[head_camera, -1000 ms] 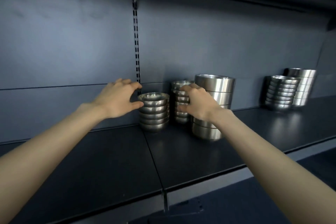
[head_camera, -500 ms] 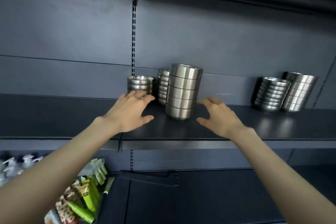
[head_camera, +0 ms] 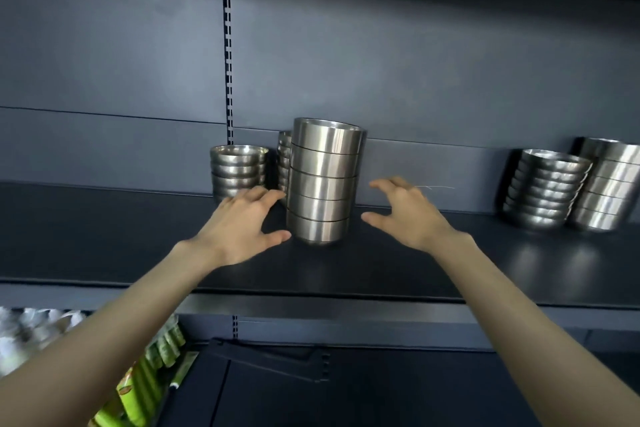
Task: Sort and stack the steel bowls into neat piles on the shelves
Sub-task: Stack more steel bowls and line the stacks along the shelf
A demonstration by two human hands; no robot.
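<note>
Green packets (head_camera: 152,367) lay blurred on the lower level, nearest the camera, under the two bare forearms. Above them ran the dark shelf (head_camera: 450,263). Over its front part both hands were spread wide and held nothing. The left hand (head_camera: 242,229) was just beside the tall stack of straight-sided steel bowls (head_camera: 323,180), its thumb close to the lowest bowl; whether it touched could not be told. The right hand (head_camera: 412,215) was a little apart on the other side. The stack stood forward of the others. To shift it well, I judged, both palms should close on the lower bowls together and slide it level, since a push high up could topple it. Behind it stood a short stack of rounded bowls (head_camera: 239,166) and a narrow stack (head_camera: 284,163), half hidden. Far right, a pile of rounded bowls (head_camera: 547,187) stood just beside a pile of straight-sided ones (head_camera: 609,184), against the back panel (head_camera: 415,62).
</note>
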